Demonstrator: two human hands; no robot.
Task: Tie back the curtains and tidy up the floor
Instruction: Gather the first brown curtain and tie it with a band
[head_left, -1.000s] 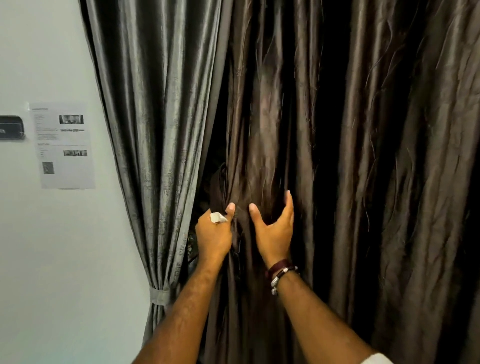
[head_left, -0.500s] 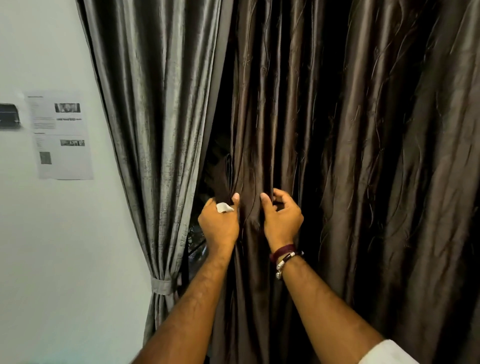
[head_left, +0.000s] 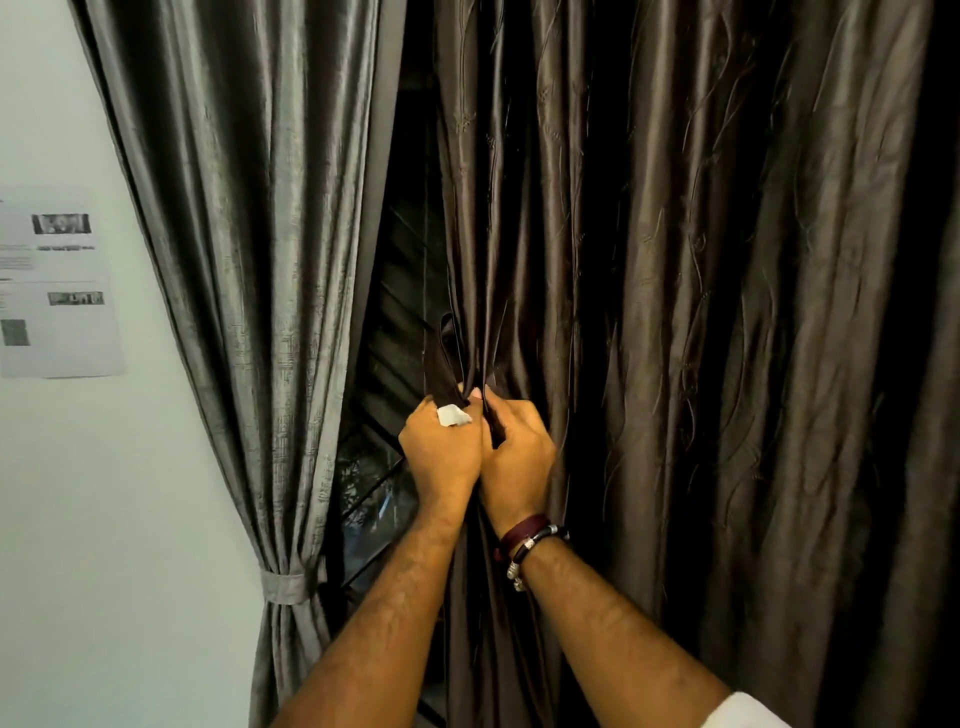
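Observation:
A dark brown curtain (head_left: 701, 312) hangs loose across the middle and right. My left hand (head_left: 439, 452) and my right hand (head_left: 519, 457) press side by side, both shut on a bunch of its folds near its left edge. A small white scrap (head_left: 453, 415) sticks out of my left fist. To the left hangs a grey curtain (head_left: 249, 234), gathered low down by a grey tie-back band (head_left: 288, 587).
A dark window with slats (head_left: 400, 322) shows in the gap between the two curtains. A printed paper sheet (head_left: 57, 286) is stuck on the white wall (head_left: 114, 519) at the left. The floor is out of view.
My right hand went from open against the fabric to closed on it. Both hands came together, bunching the brown curtain's folds; the view moved closer.

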